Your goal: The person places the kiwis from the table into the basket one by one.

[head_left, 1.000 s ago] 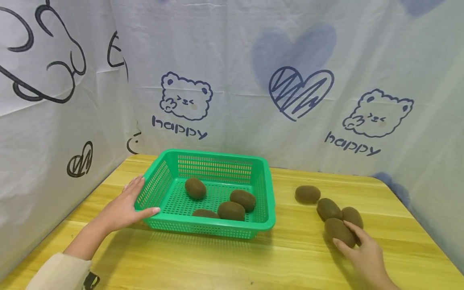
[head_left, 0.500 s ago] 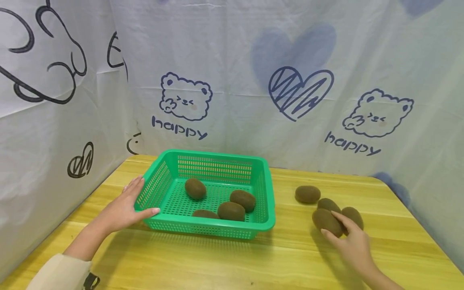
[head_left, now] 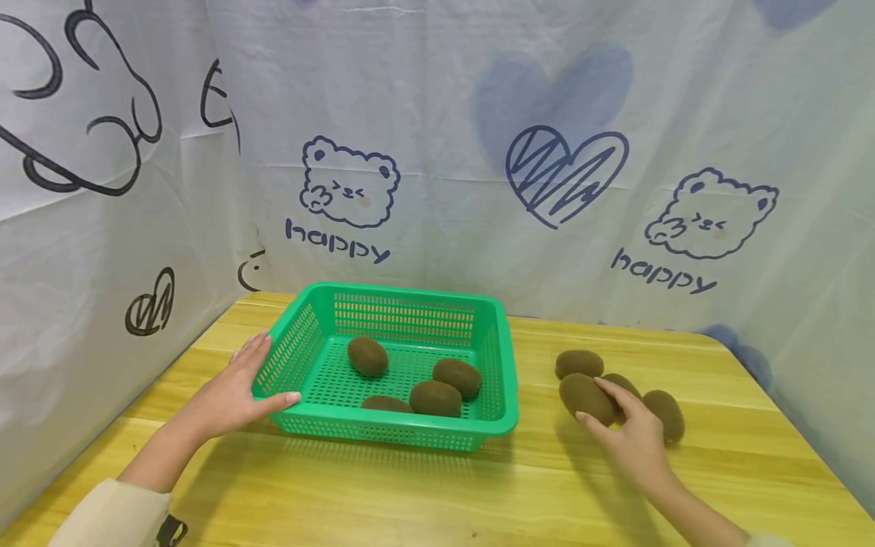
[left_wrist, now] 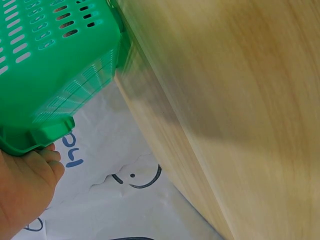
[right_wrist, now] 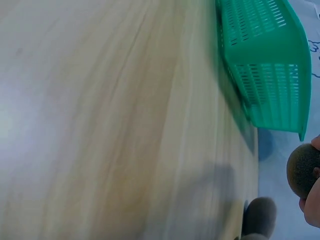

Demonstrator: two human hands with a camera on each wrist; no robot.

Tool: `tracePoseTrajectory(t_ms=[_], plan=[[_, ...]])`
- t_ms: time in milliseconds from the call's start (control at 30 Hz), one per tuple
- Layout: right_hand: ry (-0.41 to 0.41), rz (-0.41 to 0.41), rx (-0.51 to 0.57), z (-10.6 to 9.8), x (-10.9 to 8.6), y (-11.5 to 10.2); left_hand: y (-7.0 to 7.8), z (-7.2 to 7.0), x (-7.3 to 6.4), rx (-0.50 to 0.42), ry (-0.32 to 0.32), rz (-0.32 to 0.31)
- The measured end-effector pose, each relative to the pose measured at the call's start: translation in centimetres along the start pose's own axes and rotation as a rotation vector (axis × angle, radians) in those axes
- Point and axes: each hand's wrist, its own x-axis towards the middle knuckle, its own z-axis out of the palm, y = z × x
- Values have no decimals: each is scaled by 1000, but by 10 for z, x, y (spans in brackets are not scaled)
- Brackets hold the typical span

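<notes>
Kiwifruit is being pinched, in the head view, between the thumb and fingers of the right hand, lying just left of it at the fingertips. Its long axis is slanting from far left to near right; the green basket is standing farther left, with a strip of table between. The right forearm is angling in from the lower right, and three loose kiwifruit are resting close by. The left hand is holding the basket's near-left corner, thumb spreading apart from the fingers.

From the left wrist, those fingers are lying bent against the rim, the thumb not showing.

From the right wrist, the held fruit is showing at the picture's edge, the hand largely cropped.
</notes>
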Motion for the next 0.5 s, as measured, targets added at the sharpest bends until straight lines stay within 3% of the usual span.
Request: tracePoseTrajectory(t_ms=[500], plan=[[-22, -2, 132, 27, 27, -31, -2, 2, 1, 7, 1, 0]])
